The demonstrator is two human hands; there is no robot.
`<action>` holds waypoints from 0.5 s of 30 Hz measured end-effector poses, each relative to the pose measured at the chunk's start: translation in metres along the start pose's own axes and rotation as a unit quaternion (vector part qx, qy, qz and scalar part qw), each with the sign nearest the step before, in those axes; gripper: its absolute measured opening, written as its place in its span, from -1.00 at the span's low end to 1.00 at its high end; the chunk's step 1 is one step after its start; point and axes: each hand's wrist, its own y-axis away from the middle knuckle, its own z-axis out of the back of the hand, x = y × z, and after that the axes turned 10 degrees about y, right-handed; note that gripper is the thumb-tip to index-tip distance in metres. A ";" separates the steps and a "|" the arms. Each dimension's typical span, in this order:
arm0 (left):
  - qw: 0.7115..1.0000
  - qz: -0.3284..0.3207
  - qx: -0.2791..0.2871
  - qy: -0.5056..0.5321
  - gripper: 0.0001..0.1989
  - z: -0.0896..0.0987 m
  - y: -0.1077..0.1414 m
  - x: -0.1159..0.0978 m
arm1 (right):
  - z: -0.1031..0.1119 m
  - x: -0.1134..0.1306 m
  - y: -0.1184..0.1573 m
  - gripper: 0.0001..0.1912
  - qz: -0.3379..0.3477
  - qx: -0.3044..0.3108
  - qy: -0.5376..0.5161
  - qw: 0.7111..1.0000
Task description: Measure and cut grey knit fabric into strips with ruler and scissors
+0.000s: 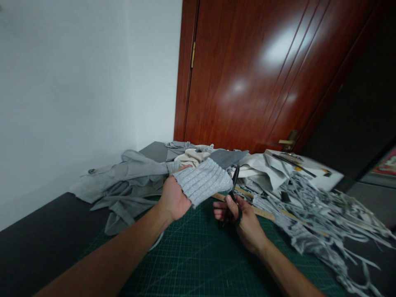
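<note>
A light grey ribbed knit fabric piece (204,180) is held up over the green cutting mat (192,255). My left hand (175,198) grips it from its left side, with part of the fingers hidden behind the cloth. In my right hand (244,220) is a pair of black scissors (234,185), fingers through the handles and blades pointing up. The blades are beside the right edge of the knit piece; whether they touch it I cannot tell.
Grey fabric pieces (133,173) lie heaped at left. Behind are cream cloth (192,156) and white cloth (262,167). A wooden ruler (262,213) lies under scraps. Many thin fabric strips (321,206) spread over the right side. A brown door (241,82) stands behind the table.
</note>
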 end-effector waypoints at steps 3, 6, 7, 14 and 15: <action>0.995 0.037 0.001 0.092 -0.77 -0.013 0.006 0.002 | -0.009 -0.001 0.003 -0.51 0.020 0.000 -0.039 0.999; 0.995 0.041 -0.002 0.093 -0.74 -0.018 0.010 0.005 | -0.012 0.000 0.004 -0.53 0.043 -0.015 -0.075 0.996; 0.995 0.046 -0.001 0.093 -0.73 -0.019 0.011 0.006 | -0.012 0.001 0.004 -0.54 0.047 -0.018 -0.084 0.995; 0.994 0.006 -0.042 0.103 -0.91 -0.002 0.000 0.007 | 0.004 0.020 0.004 -0.65 0.081 -0.031 -0.113 0.990; 0.994 0.002 -0.050 0.102 -0.92 0.003 -0.003 0.007 | 0.006 0.023 0.003 -0.65 0.087 -0.034 -0.112 0.989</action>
